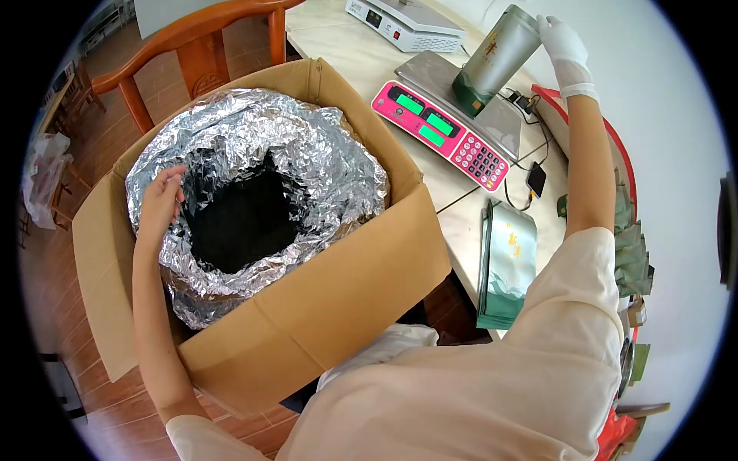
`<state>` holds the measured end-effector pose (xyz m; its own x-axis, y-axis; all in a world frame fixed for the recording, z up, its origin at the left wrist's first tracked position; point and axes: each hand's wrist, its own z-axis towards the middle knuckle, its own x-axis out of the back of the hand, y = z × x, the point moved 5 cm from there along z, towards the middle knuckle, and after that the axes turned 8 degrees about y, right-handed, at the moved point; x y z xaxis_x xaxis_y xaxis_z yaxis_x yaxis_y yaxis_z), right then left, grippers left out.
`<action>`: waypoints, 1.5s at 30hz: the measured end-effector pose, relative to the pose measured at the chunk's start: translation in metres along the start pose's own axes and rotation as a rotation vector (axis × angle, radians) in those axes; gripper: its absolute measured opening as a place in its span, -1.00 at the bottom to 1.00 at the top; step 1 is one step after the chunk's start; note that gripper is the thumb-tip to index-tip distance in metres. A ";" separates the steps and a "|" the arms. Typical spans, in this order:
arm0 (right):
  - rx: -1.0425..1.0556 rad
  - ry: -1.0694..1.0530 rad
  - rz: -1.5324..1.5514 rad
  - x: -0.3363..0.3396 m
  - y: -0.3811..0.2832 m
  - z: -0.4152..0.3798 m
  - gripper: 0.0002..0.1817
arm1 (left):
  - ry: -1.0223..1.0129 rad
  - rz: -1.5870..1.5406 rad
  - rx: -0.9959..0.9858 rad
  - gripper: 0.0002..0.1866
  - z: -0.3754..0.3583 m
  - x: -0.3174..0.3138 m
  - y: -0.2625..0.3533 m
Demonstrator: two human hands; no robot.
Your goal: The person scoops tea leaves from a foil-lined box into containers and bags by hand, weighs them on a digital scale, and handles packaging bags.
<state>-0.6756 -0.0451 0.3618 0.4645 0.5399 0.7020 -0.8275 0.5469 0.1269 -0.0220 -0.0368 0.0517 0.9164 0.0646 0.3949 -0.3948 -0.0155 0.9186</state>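
Note:
My left hand (162, 201), bare, has its fingers curled together at the left rim of the foil lining (330, 165) in a large cardboard box (330, 284). Whatever its fingers hold, if anything, is too small to make out. Dark loose material (242, 219) fills the hollow of the foil. My right hand (561, 48), in a white glove, grips the top edge of a green pouch (500, 58), which stands tilted on the metal plate of a pink scale (438, 131). The scale's green displays are lit.
Flat green pouches (509, 261) lie stacked on the table near the scale. A white device (407, 27) sits behind it. Cables and a small black item (536, 179) are at its right. A wooden chair (201, 54) stands beyond the box.

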 end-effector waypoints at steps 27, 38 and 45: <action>1.478 -0.659 0.795 -0.011 -0.437 -0.415 -0.73 | 0.138 0.008 -0.130 -0.71 0.005 0.016 -0.005; 1.386 -1.348 0.485 -0.141 -0.469 -0.610 -0.10 | 0.420 0.097 -0.273 -0.77 -0.012 0.027 0.033; 1.288 -1.215 0.750 -0.120 -0.476 -0.572 -0.32 | 0.467 0.107 -0.345 -0.77 -0.010 0.026 0.029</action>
<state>-0.1570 -0.0039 -0.1840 -0.0095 -0.5760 0.8174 -0.6873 -0.5900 -0.4237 -0.0109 -0.0258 0.0886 0.7755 0.5142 0.3664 -0.5535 0.2743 0.7864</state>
